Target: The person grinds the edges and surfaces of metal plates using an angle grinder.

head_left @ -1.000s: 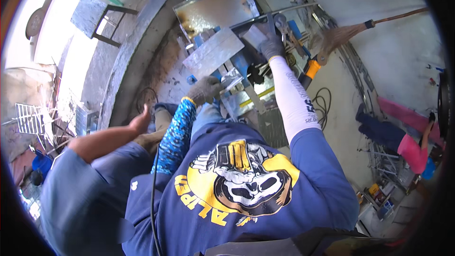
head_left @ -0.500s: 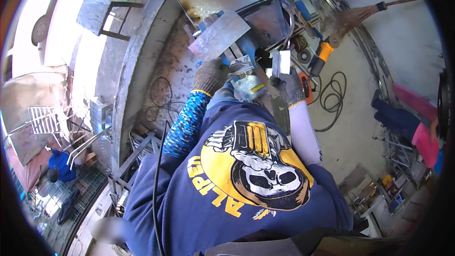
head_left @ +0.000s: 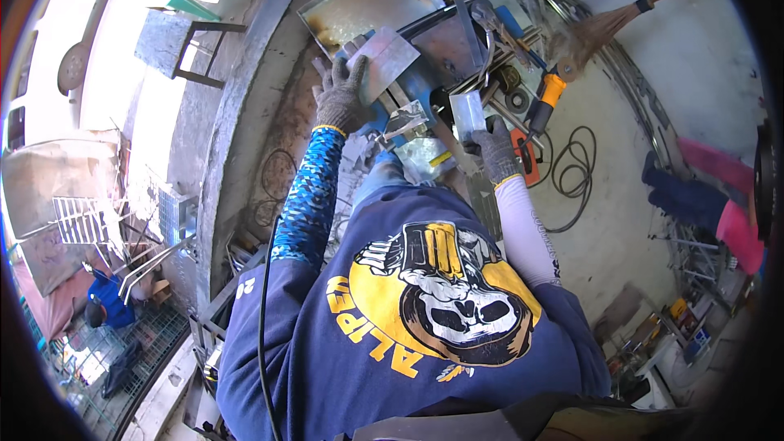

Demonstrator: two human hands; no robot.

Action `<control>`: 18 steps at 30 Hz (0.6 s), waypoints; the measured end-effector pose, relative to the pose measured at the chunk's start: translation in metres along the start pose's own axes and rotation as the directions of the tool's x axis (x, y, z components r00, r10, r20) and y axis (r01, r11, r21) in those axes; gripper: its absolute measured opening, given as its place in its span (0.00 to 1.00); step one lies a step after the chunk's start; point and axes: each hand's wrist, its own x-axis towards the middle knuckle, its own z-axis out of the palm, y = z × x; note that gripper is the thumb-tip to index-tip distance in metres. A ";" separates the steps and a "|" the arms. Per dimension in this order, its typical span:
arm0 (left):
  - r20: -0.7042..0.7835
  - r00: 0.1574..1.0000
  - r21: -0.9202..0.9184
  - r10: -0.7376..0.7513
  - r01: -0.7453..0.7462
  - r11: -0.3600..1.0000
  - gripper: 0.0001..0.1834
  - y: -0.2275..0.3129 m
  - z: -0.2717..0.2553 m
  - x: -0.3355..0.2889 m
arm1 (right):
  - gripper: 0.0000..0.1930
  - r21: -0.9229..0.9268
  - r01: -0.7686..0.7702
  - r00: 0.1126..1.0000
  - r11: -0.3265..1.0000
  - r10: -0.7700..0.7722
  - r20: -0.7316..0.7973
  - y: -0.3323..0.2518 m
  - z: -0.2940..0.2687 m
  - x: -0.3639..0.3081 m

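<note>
My left hand (head_left: 341,100), in a dark knit glove, has its fingers spread beside the left edge of a thin grey metal sheet (head_left: 390,65). Whether the fingertips touch the sheet I cannot tell. The sheet rests over a blue metal body (head_left: 420,77), mostly hidden. In its own dark glove, my right hand (head_left: 496,151) is closed round the lower end of a shiny rectangular metal piece (head_left: 468,114). A small metal bracket-like piece (head_left: 406,120) lies between the hands, and nearer me is a clear plastic-looking packet (head_left: 425,157) with a yellow strip.
An orange-and-black angle grinder (head_left: 545,102) lies right of my right hand, its black cord (head_left: 574,184) coiled on the floor. A broom (head_left: 608,33) is beyond it. A large stained metal tray (head_left: 371,4) stands at the back. Left runs a concrete ledge (head_left: 233,106). Two people are at the sides.
My left hand has opened from a closed grip and moved forward and left to the sheet's edge. The metal piece in my right hand has shifted slightly left and tilted.
</note>
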 end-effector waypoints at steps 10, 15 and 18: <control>0.223 0.927 -0.677 0.301 0.369 -0.636 0.41 -0.073 0.017 -0.020 | 0.15 0.017 0.000 1.000 1.000 -0.001 0.020 0.003 0.005 -0.011; 0.343 0.939 -0.602 -0.014 0.209 -0.771 0.28 -0.076 0.019 -0.048 | 0.14 0.080 -0.017 0.999 0.997 0.014 0.034 0.001 -0.002 -0.006; 0.276 0.960 -0.538 0.043 0.192 -0.821 0.28 -0.087 0.057 -0.040 | 0.15 0.083 -0.011 1.000 0.997 0.010 0.012 -0.005 -0.001 0.001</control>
